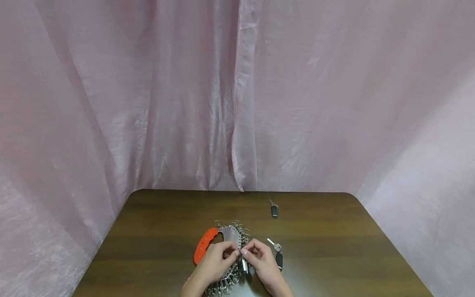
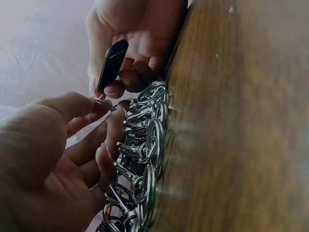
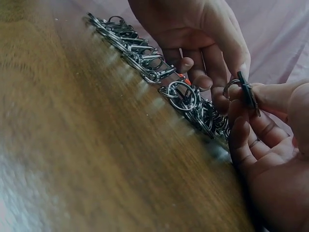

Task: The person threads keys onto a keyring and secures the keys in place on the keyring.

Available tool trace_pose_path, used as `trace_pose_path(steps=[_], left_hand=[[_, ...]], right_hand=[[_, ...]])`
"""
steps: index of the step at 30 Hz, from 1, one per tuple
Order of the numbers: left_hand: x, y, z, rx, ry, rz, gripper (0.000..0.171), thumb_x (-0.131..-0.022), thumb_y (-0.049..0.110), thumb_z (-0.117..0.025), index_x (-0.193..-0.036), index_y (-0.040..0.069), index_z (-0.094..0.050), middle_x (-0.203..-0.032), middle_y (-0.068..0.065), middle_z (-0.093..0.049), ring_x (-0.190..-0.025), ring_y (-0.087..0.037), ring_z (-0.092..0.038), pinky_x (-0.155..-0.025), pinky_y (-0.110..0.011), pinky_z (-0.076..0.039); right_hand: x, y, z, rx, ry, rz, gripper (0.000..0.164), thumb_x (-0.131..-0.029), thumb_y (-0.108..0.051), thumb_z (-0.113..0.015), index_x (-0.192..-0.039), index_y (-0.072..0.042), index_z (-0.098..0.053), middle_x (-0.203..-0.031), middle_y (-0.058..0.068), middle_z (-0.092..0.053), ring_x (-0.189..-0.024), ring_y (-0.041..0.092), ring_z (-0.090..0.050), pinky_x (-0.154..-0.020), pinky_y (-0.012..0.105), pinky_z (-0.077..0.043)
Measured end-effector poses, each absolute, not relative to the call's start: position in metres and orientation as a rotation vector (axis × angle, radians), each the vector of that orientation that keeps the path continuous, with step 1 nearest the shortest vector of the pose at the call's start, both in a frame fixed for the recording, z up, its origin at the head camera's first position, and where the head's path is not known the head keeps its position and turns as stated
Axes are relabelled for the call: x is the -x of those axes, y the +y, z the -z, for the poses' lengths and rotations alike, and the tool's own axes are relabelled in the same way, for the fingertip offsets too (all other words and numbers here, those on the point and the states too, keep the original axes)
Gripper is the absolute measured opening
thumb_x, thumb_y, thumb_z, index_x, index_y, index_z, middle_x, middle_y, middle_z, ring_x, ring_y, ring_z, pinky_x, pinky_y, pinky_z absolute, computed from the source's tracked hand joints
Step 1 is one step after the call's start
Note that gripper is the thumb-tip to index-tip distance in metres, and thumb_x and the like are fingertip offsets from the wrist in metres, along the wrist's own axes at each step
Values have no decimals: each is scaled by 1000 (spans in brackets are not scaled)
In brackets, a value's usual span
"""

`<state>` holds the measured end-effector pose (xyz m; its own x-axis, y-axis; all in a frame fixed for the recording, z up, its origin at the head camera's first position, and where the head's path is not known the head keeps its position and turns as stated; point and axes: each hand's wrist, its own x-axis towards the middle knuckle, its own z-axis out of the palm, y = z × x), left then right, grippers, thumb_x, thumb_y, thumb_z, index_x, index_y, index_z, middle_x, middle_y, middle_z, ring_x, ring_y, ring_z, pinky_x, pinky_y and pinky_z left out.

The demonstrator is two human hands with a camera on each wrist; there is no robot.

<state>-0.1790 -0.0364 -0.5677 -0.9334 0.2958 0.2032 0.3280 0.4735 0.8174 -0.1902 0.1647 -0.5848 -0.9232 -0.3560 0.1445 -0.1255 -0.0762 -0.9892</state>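
My left hand (image 1: 215, 260) and right hand (image 1: 262, 260) meet over the right edge of a metal key holder (image 1: 231, 234) fringed with split rings. With thumb and forefinger, my left hand pinches a small split ring (image 2: 103, 101). The right hand pinches a dark key fob (image 3: 246, 91) joined to that ring (image 3: 231, 88), with a metal piece showing beside it. From the head view the fob (image 1: 244, 265) hangs below the fingertips. Fingers hide where the ring sits against the holder. Many empty-looking rings (image 2: 153, 140) stand along its edge.
The holder's orange handle (image 1: 205, 246) lies to the left. Right of my hands, a key with a black fob (image 1: 279, 260) rests on the brown wooden table (image 1: 345, 247). Another fobbed key (image 1: 274, 211) lies farther back. Pink curtains (image 1: 185, 103) hang behind the table.
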Motion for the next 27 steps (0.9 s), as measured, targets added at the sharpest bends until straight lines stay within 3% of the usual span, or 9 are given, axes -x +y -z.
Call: trace_pose_path(steps=[12, 21, 27], left_hand=[[180, -41, 562, 552, -2748, 1432, 8, -104, 24, -68, -97, 23, -71, -84, 15, -66, -73, 0, -58, -68, -26, -50], [178, -40, 566, 594, -2740, 1496, 12, -109, 24, -61, -101, 19, -69, -81, 10, -66, -71, -2, -62, -66, -27, -50], [178, -41, 571, 647, -2726, 1526, 7, -104, 28, -69, -100, 22, -69, -90, 13, -67, -79, -1, -62, -71, -27, -52]], right_hand=[[192, 159, 581, 504, 1999, 2145, 22, -102, -4, -67, -107, 16, -60, -95, 14, -71, -78, 7, -61, -70, 20, -49], [191, 161, 584, 447, 2012, 2157, 21, -100, -3, -69, -107, 16, -61, -86, 4, -67, -73, 8, -58, -67, 20, -49], [191, 162, 586, 420, 2005, 2162, 24, -100, -4, -70, -108, 16, -60, -85, 1, -67, -73, 6, -58, -67, 20, -49]])
